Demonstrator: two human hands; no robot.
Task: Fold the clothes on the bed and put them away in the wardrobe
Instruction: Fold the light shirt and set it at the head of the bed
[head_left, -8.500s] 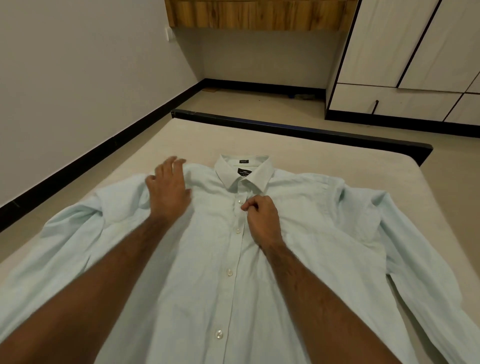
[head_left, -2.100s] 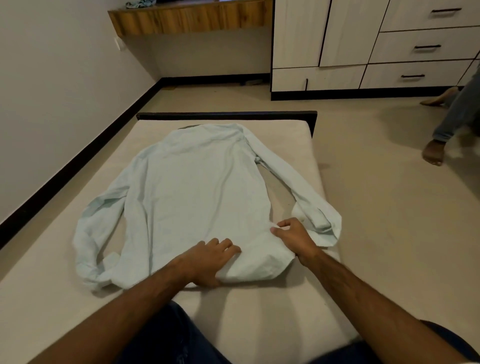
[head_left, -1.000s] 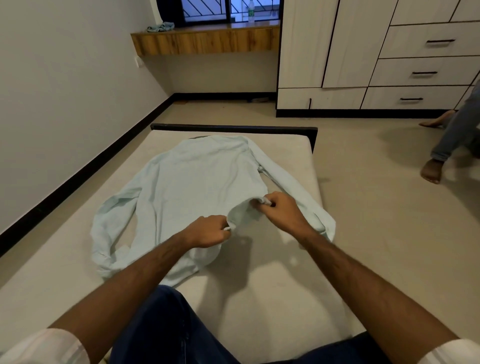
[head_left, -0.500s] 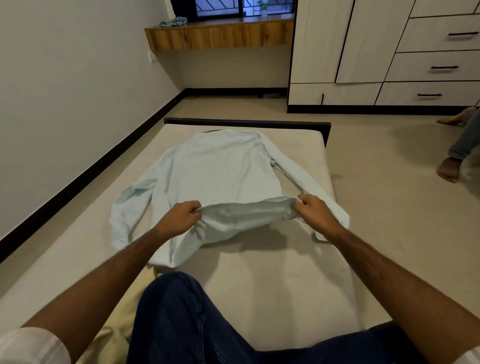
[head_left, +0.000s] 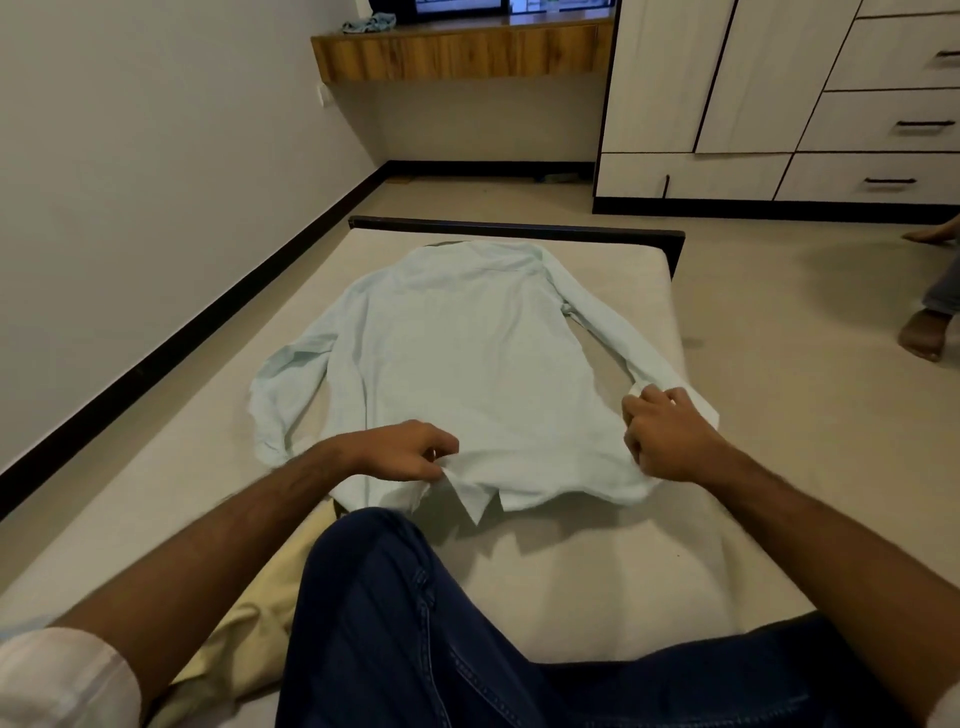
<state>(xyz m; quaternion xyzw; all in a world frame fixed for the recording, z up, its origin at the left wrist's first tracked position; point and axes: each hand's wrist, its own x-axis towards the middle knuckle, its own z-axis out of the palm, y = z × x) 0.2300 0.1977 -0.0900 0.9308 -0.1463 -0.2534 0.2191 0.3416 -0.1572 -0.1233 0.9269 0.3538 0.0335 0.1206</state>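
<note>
Head view: a pale shirt (head_left: 467, 364) lies face down and spread flat on the bed (head_left: 597, 571), collar end toward the far dark bed frame (head_left: 519, 228), hem toward the person. No label, brand or writing can be read on the shirt or anywhere else in this view. One sleeve bends down along the shirt's left side, the other runs down the right side to the bed's edge. Left hand (head_left: 410, 449) has its fingers curled and pinches the hem at the near left corner, where the cloth puckers into small points. Right hand (head_left: 667, 441) is closed in a loose fist round the cloth at the near right corner of the hem, just beside the right sleeve's cuff; whether the cuff itself is inside the grip cannot be told. Both hems sit low on the mattress. A knee in dark blue jeans (head_left: 415, 623) rests on the bed between the forearms, and a pale yellow cloth (head_left: 249, 639) lies under it at the left. Beyond the bed stands the wardrobe (head_left: 727, 104), doors closed, with drawers and dark handles. A wooden ledge (head_left: 462, 57) carries a small crumpled cloth (head_left: 371, 22). Another person's bare foot (head_left: 922, 335) stands on the floor at far right.
</note>
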